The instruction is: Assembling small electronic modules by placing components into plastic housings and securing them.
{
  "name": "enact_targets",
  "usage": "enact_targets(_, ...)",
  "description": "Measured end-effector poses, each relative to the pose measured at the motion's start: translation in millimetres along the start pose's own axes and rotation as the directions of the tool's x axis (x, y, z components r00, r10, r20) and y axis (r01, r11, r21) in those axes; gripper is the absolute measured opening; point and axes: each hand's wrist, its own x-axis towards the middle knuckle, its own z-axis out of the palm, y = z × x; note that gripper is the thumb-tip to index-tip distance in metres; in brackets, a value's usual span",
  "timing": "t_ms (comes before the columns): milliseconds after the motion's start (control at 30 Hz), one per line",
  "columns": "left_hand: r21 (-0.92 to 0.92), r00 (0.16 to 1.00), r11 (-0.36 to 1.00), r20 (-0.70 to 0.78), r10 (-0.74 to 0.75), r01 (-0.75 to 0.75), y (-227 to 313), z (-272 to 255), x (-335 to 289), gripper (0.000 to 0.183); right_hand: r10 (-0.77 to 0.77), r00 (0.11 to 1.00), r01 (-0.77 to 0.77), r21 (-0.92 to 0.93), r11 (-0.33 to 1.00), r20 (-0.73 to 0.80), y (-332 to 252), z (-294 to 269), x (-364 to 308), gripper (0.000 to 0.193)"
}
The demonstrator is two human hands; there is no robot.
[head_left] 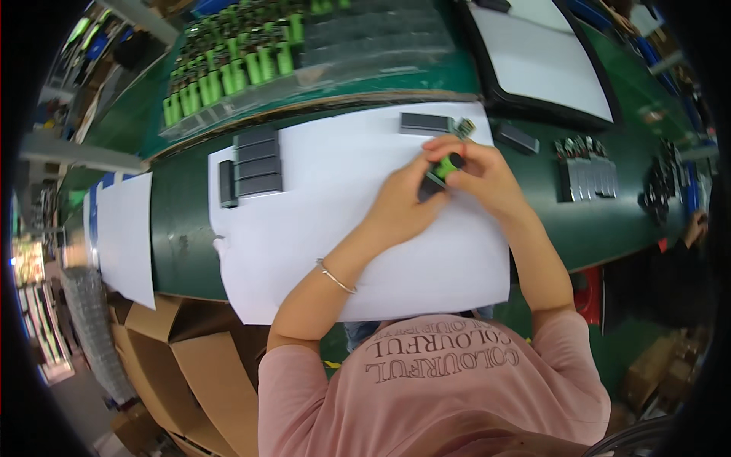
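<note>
Both my hands meet over the right part of a white sheet (327,251). My left hand (400,202) is closed around a dark grey rectangular case (432,186). From the end of that case shows a green battery cell (445,168) with a black end. The fingers of my right hand (491,179) pinch this cell at its upper end. Just beyond the right fingertips is a small circuit board (464,128); whether it is joined to the cell cannot be made out. A dark grey case (425,123) lies beside the board.
Several dark grey cases (259,161) sit together on the sheet's left, one narrow case (228,183) beside them. Right of the sheet are another case (516,138) and grey pieces with boards (588,179). Behind stand a tray of green cells (228,76) and a black-rimmed tray (499,87).
</note>
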Motion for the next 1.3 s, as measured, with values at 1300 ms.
enact_targets(1300, 0.675, 0.963, 0.705, 0.032, 0.267, -0.218, 1, -1, 8, 0.058, -0.527, 0.791, -0.310, -0.946, 0.092, -0.310, -36, -46, -75, 0.026)
